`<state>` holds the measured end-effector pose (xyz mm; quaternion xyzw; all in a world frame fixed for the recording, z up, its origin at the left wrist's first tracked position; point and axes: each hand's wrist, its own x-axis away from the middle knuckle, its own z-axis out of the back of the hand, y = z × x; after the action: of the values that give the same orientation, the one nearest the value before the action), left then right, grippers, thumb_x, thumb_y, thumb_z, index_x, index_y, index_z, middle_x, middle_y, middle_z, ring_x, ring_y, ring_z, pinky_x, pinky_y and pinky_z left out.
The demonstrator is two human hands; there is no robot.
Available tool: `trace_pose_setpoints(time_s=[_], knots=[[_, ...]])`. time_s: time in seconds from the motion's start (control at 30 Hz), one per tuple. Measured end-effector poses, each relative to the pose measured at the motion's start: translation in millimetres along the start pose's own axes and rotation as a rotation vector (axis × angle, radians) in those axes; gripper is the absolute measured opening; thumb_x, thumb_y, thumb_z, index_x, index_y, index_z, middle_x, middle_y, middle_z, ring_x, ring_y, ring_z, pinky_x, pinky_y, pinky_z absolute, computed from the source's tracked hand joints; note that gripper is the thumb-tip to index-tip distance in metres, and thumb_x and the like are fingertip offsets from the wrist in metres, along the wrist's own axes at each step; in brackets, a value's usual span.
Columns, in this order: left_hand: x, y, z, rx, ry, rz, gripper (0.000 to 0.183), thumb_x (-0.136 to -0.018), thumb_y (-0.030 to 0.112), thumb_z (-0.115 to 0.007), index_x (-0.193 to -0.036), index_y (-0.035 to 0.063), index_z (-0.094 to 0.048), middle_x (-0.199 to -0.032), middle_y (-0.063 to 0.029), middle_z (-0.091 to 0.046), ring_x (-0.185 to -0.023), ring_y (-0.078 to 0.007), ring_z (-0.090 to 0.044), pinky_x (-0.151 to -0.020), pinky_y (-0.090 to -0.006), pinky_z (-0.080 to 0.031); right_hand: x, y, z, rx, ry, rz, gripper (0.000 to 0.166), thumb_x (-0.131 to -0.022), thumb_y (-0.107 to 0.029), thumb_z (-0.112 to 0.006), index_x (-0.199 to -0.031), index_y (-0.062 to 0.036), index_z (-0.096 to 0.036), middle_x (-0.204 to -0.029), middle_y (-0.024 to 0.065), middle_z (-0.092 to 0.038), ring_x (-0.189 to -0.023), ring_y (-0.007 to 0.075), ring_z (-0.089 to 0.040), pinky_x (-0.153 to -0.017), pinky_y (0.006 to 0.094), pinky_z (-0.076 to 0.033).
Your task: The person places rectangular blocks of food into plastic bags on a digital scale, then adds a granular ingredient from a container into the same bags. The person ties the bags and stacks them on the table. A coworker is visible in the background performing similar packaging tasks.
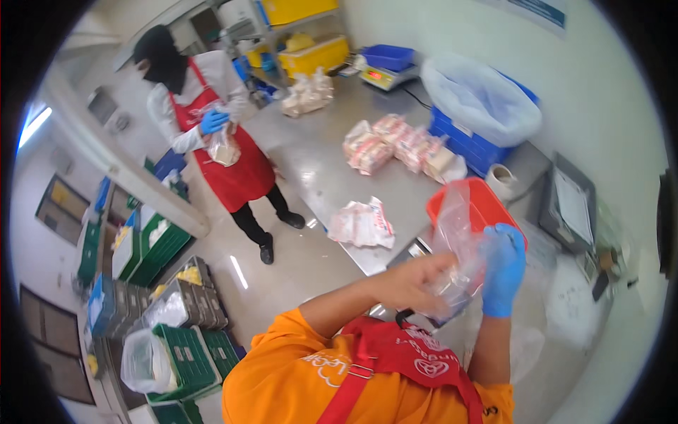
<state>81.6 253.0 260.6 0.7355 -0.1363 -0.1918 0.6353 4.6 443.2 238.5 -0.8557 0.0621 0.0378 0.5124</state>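
A clear plastic bag [455, 222] is spread upright between my hands, in front of a red plastic basin [479, 199]. My left hand [421, 281], bare and blurred, lies against the bag's lower left side; whether its fingers close on the plastic cannot be made out. On the other side my right hand [503, 267], in a blue glove, pinches the bag near its edge. A dark device, perhaps a scale [410, 252], is partly hidden behind my left hand. Beyond it, a crumpled printed wrapper [363, 225] lies on the steel table [312, 159].
Wrapped packs [392, 140] lie farther back, near a blue crate [461, 138] with a plastic liner. A digital scale [386, 77] stands at the wall. A paper roll [500, 177] and grey tray [569, 201] are at right. A co-worker [212, 122] stands left of the table.
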Motion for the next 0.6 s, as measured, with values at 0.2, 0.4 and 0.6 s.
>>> trace_pose_setpoints(time_s=[0.2, 0.4, 0.6], knots=[[-52.8, -68.9, 45.5, -0.791, 0.602, -0.277, 0.015, -0.085, 0.006, -0.063, -0.097, 0.0054, -0.055, -0.087, -0.0024, -0.059, -0.075, -0.0133, -0.060, -0.065, -0.0323, -0.045, 29.5, -13.2, 39.0, 0.372, -0.592, -0.069, 0.019, -0.087, -0.009, -0.052, -0.077, -0.0008, -0.066, -0.084, 0.0087, -0.061, -0.074, 0.0172, -0.058, -0.068, 0.0286, -0.045], [-75.9, -80.7, 54.2, 0.388, 0.474, -0.145, 0.015, -0.092, 0.006, -0.051, -0.104, 0.0044, -0.060, -0.099, -0.0045, -0.065, -0.088, -0.0164, -0.063, -0.078, -0.0279, -0.051, 15.2, -6.4, 62.3, 0.388, -0.308, 0.194, 0.021, -0.090, -0.007, -0.049, -0.073, -0.0020, -0.060, -0.076, 0.0071, -0.056, -0.068, 0.0161, -0.054, -0.063, 0.0271, -0.043], [-32.9, -78.0, 40.9, 0.699, -0.258, 0.109, 0.028, -0.090, 0.009, -0.055, -0.115, -0.0025, -0.062, -0.107, -0.0125, -0.066, -0.097, -0.0249, -0.066, -0.088, -0.0359, -0.051, 7.2, -2.3, 79.7, -0.598, -0.405, -0.210, 0.027, -0.100, -0.017, -0.047, -0.076, -0.0093, -0.055, -0.067, -0.0002, -0.048, -0.058, 0.0103, -0.046, -0.051, 0.0283, -0.037]])
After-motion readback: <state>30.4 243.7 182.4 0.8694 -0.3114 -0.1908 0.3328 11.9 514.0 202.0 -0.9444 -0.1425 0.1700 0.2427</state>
